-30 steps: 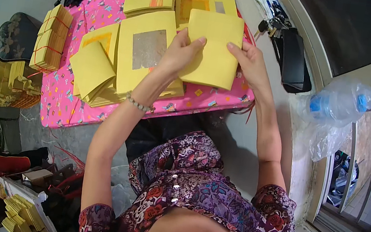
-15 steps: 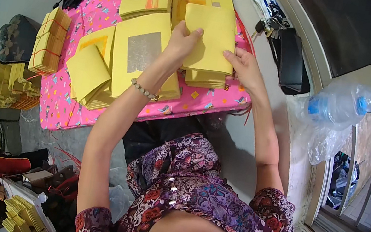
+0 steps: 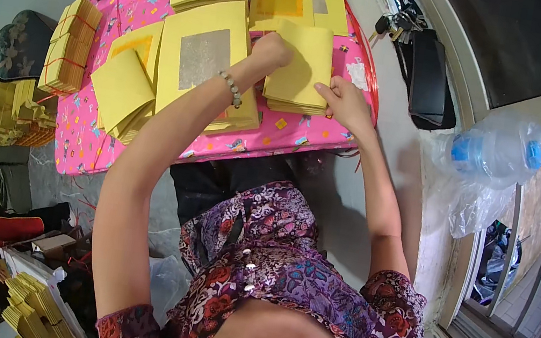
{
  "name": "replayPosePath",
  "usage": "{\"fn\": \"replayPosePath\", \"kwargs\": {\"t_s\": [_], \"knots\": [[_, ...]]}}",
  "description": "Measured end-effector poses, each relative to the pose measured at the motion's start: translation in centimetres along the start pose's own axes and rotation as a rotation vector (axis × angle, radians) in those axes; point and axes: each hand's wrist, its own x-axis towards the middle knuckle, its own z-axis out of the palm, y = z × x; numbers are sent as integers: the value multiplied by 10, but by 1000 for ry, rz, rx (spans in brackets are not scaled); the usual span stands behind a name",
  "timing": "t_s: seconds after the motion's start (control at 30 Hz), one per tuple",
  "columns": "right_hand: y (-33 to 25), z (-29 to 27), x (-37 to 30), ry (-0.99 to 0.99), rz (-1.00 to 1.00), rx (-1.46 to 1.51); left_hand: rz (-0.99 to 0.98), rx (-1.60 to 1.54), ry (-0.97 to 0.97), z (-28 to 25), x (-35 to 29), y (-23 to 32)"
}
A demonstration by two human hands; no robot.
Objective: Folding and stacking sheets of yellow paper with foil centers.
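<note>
A stack of folded yellow paper [image 3: 303, 68] lies near the table's right front corner, its layered edges showing at the bottom. My left hand [image 3: 273, 51] is curled at the stack's upper left edge, with its back toward me and its fingers mostly hidden. At the right edge, my right hand [image 3: 345, 101] pinches the stack, thumb on top and fingers bent beside it. Left of the stack lies a large pile of yellow sheets [image 3: 242, 37] with a silver square [image 3: 204, 59], partly covered by my left forearm. Yellow sheets with an orange square [image 3: 276, 0] lie behind.
A pink patterned cloth [image 3: 85, 132] covers the table. Folded yellow papers [image 3: 120, 92] and red-tied bundles [image 3: 69, 52] stand to the left. On the right ledge are keys [image 3: 400, 23], a black wallet [image 3: 430, 77] and bagged plastic bottles [image 3: 478, 156].
The folded yellow paper I held up now lies on the stack. My left hand has moved to its upper left edge and curled; my right hand has moved slightly down along the right edge.
</note>
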Motion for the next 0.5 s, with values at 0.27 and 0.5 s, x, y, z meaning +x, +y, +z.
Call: {"fn": "replayPosePath", "kwargs": {"t_s": [0.27,0.5], "knots": [[21,5,5,-48,39,0,52,203,31,15,-6,4],[24,11,8,-26,22,-10,87,316,-1,23,5,-3]]}}
